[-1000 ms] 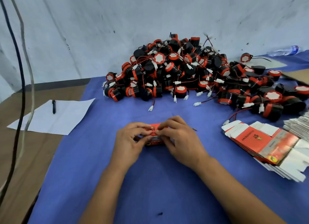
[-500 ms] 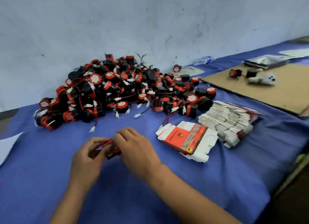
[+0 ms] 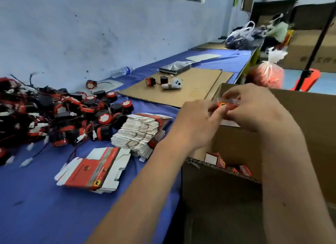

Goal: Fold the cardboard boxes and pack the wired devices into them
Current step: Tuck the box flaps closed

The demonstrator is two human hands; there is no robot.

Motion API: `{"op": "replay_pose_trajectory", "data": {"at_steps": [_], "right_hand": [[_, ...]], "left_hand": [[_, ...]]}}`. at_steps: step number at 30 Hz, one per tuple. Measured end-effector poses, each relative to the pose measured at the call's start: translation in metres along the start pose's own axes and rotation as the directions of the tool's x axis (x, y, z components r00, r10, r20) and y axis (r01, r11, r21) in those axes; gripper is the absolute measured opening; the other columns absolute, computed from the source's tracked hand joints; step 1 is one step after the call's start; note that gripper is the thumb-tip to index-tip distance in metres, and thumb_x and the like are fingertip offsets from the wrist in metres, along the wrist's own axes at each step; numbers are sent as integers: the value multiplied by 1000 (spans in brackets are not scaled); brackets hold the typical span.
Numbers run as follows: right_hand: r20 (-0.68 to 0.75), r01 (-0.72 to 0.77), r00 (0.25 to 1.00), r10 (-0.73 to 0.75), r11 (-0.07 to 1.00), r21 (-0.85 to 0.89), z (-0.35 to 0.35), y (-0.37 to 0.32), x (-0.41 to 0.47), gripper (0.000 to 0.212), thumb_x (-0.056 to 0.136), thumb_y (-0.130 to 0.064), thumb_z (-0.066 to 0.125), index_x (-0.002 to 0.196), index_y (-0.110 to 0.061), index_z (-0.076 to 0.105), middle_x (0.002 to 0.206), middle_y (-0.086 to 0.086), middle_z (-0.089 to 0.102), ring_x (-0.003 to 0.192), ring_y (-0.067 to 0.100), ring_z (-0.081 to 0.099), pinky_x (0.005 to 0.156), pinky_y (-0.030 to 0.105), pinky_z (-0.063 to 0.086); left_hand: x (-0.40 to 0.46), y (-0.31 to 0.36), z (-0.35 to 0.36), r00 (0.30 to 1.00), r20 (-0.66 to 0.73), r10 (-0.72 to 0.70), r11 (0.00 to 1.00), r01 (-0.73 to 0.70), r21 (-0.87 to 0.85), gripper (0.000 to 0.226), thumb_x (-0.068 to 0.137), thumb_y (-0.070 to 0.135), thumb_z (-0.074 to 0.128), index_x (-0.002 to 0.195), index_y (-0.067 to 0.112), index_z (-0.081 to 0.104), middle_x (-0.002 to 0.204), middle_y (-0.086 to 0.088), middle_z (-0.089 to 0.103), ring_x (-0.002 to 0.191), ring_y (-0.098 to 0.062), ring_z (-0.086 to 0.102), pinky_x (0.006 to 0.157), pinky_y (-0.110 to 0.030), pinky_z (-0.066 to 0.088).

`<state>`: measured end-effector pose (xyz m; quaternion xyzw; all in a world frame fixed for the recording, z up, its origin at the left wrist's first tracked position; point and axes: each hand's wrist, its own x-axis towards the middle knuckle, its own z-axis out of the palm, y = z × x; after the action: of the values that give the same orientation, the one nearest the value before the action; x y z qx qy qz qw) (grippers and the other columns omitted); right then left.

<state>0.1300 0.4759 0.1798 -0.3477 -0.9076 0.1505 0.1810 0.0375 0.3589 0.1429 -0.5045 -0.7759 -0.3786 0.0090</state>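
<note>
Fingers (image 3: 216, 114) of both hands pinch one small red packed box (image 3: 226, 105) above the open brown carton (image 3: 300, 105) at the near right.

The left hand (image 3: 195, 123) holds the box's left end and the right hand (image 3: 254, 109) curls round its right end and top; the box hangs clear of the carton's rim, over other small red boxes (image 3: 243, 170) already lying inside. I judge this to be the hand-over step: one device boxed and closed, about to be dropped in, which asks only for lowering and letting go, then a reach left to the flat box blanks (image 3: 94, 169) and the pile of wired devices (image 3: 60, 114). The box is motion-blurred and mostly covered, so whether its end flap is tucked I cannot tell; the carton's depth and count are hidden by its near wall.
</note>
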Motion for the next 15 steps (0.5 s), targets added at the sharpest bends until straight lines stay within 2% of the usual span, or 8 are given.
{"op": "replay_pose_trajectory", "data": {"at_steps": [2,4,7,9,10,12,13,15], "right_hand": [[117,-62,991,69,996,-62,7,15,0,41,88,-19,75,128,-21,67,115,9,69,108,29,63,91,37,53],[195,-75,977,88,994,-74,15,16,1,48,91,-15,70,138,-19,61,126,10,67,116,30,62,95,37,52],[190,-31,981,35,999,-24,21,3,4,40,91,-19,67,131,-18,65,125,10,68,113,30,63,93,35,51],[64,37,997,-38,999,17,28,-15,3,41,90,-26,71,131,-20,65,123,9,69,111,29,64,88,35,51],[-8,90,996,-90,995,53,35,-31,0,42,90,-28,72,131,-22,65,122,8,69,110,28,64,88,35,53],[-84,219,975,-207,959,177,55,-70,-8,39,89,-31,72,127,-24,66,118,4,70,107,26,66,90,41,56],[-62,285,959,-278,928,240,70,-92,-13,36,88,-31,72,124,-24,68,115,3,71,105,25,66,91,42,56],[95,395,892,-441,866,307,105,-134,-22,32,86,-34,74,116,-22,71,107,2,73,101,25,67,88,41,56]], "left_hand": [[3,5,24,989,144,-26,995,11,102,40,111,38,43,91,13,68,82,-1,63,81,-22,60,68,-37,42],[2,4,34,987,156,-38,991,18,132,38,111,34,40,89,13,63,84,-3,61,82,-25,60,69,-39,46],[-5,-11,24,1000,-10,9,998,-8,58,27,107,28,49,101,15,72,96,-5,70,91,-23,62,77,-38,50],[-15,-29,8,984,-180,14,1000,-12,10,22,102,29,55,104,20,76,100,0,74,95,-17,63,78,-34,48],[-25,-41,-2,965,-261,-28,1000,28,-4,21,100,29,58,103,20,77,100,1,75,94,-16,64,78,-34,49],[-49,-72,-20,893,-399,-209,978,201,-61,15,97,23,63,98,18,78,97,1,76,93,-18,66,81,-37,51],[-65,-92,-29,829,-453,-328,943,314,-107,14,96,19,64,96,17,78,97,1,76,95,-20,67,84,-38,51],[-101,-129,-48,649,-538,-538,825,535,-179,16,91,15,61,97,18,76,102,0,74,102,-23,65,89,-40,50]]}}
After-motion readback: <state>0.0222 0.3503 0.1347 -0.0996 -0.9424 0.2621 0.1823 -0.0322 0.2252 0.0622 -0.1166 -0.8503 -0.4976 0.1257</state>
